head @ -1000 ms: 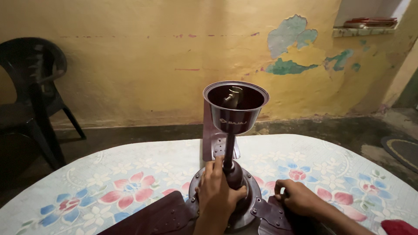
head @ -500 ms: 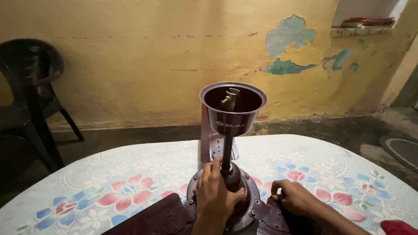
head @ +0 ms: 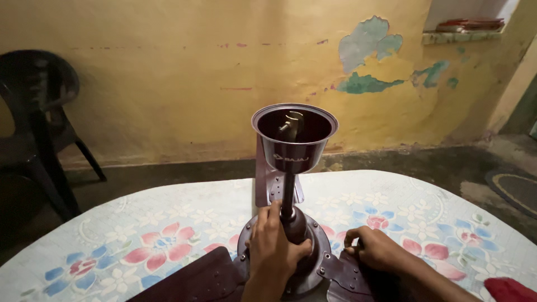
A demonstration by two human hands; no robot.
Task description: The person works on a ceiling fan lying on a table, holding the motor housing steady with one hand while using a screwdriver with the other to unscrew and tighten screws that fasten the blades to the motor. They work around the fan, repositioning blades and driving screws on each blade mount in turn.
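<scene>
1. The left hand (head: pixel 274 246), low in the frame just left of centre, is wrapped around the base of the rod (head: pixel 288 196), where it meets the dark collar on the motor (head: pixel 313 246); fingers are closed on it.
2. The right hand (head: pixel 377 249), lower right of centre, lies fingers-curled on a blade bracket (head: pixel 341 274) at the motor's rim. Whether it grips or only presses cannot be told.
3. The fan, a maroon ceiling fan, sits at the bottom centre on the table (head: pixel 140 223), rod upright, with the cup (head: pixel 295 137) at the rod's top, open upward, a metal fitting inside.
4. Handling, as a judgement: the motor looks heavy and rigid, the painted metal smooth and likely slippery. The rod and the motor body seem the firm places to hold. The cup looks thin and would dent; the blades (head: pixel 196 279) would bend if used as handles.
5. One blade reaches to the lower left, another stands behind the rod, one lies under the right hand.
6. Room: the flowered tablecloth spreads wide to left and right; the table's far edge is well behind the fan. A dark chair (head: pixel 39 123) stands at the upper left, apart from the table; a yellow wall (head: pixel 168 72) closes the back.
</scene>
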